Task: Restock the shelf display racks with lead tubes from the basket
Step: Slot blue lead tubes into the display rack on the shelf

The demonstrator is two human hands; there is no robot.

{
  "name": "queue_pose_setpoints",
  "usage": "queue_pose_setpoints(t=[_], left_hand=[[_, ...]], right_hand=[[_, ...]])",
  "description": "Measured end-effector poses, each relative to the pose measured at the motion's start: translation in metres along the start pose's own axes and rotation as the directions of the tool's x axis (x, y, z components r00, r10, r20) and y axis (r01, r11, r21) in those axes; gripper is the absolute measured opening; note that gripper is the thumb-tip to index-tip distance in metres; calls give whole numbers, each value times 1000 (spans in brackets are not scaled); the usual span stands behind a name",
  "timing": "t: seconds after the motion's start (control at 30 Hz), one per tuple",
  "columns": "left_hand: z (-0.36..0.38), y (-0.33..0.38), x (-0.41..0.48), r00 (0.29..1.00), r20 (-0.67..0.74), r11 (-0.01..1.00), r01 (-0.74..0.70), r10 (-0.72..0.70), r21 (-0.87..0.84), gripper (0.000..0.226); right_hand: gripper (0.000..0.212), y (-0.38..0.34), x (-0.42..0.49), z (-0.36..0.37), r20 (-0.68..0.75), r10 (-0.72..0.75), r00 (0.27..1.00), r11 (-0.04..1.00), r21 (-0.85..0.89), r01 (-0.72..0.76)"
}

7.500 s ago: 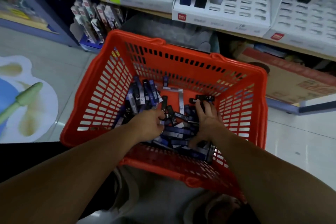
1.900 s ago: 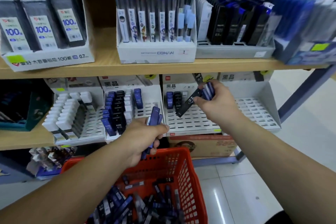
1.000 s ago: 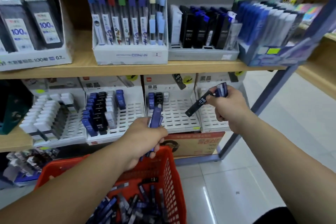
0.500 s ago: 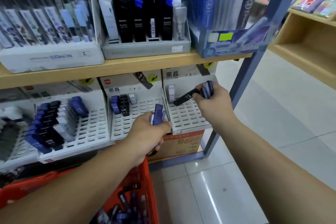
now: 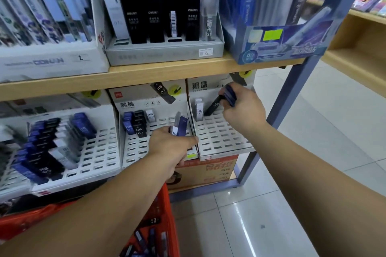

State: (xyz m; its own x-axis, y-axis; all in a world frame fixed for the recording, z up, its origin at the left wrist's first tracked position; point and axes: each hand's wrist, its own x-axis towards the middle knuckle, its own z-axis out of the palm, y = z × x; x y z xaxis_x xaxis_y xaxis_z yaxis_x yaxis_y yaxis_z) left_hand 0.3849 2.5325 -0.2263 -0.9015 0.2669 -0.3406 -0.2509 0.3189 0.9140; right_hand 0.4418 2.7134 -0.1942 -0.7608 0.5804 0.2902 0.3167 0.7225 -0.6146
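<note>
Right hand [image 5: 244,110] curled round a bundle of blue tubes [image 5: 229,95], one black tube [image 5: 213,107] pinched out at a slant, its lower end at the back left corner of the right rack [image 5: 221,140], just beside the white tubes [image 5: 199,108] standing there. Left hand [image 5: 171,148] clamped on a handful of tubes [image 5: 180,126] at the right edge of the middle rack [image 5: 133,150]. Remaining lead tubes [image 5: 146,238] lie in the red basket [image 5: 169,210] below. Probable faults: the slanted black tube misses its slot or topples the white ones; the crowded right grip slackens while one tube is fed out, spilling the bundle to the floor [image 5: 292,194]; grades get mixed between racks.
</note>
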Motion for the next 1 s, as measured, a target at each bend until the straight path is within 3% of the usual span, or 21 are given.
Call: queue_pose_setpoints(t=[0.1,0.23,0.43,0.6,0.8,0.83,0.87,0.93,1.0], left_hand=[[-1,-2,1,1000,22,1000,-9,8,4,43],[-3,-3,-2,999,32,1000,-9,9,2,42],[-19,-9,-6,996,94,991,14,-1,-135,43],[-43,-9,-9,995,104,987,17,0,-162,41],[-74,4,-28,985,172,992,35,-14,-120,42],[-80,6,-34,981,193,993,42,-21,-107,42],[-87,9,-39,977,213,994,47,-26,-94,41],[-100,17,-50,972,233,997,43,-28,-62,35],[-114,25,-59,972,234,999,23,-16,-28,28]], right_hand=[[26,4,-2,3,8,-74,997,993,-88,74],[25,-7,2,13,24,-103,994,994,-43,104],[22,-17,10,19,-27,72,997,997,27,-71],[20,-14,4,22,36,2,999,998,-65,1],[18,-19,-10,17,30,90,995,994,56,-92],[11,-22,-15,14,14,110,994,987,113,-110],[19,-29,-21,10,25,145,989,971,191,-147],[24,-49,-31,4,181,246,952,867,398,-300],[14,-76,-42,0,509,285,812,710,457,-536]])
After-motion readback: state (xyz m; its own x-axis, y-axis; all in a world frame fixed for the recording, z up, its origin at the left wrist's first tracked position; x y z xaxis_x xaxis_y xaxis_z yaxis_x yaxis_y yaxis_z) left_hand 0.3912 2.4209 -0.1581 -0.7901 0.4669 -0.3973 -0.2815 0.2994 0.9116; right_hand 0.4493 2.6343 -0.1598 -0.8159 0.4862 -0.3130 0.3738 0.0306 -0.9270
